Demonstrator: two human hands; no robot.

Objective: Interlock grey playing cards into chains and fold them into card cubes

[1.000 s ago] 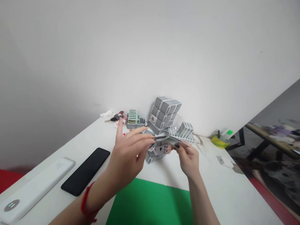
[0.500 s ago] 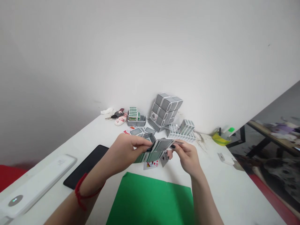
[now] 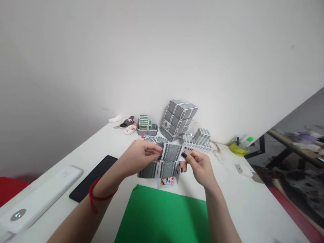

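Between my hands is a structure of joined playing cards (image 3: 172,152), its grey patterned backs facing me. My left hand (image 3: 141,156) pinches its upper left edge. At the right, my right hand (image 3: 197,164) grips a card edge between thumb and fingers, where a black corner mark shows. A queen of diamonds (image 3: 166,182) hangs face-out at the bottom of the structure. Behind my hands, several loose cards (image 3: 151,139) lie on the white table. A tall block of folded cards (image 3: 178,118) leans near the wall.
A green sheet (image 3: 164,216) lies in front of me. To the left are a black phone (image 3: 93,179) and a long white device (image 3: 43,199). Farther back stand a card tray (image 3: 147,131) with small boxes, keys with charms (image 3: 130,129), and a yellow holder (image 3: 238,149) at the right.
The card structure has turned so that its grey backs face me more squarely. My left hand has shifted slightly up, and the right hand's card edge has tilted.
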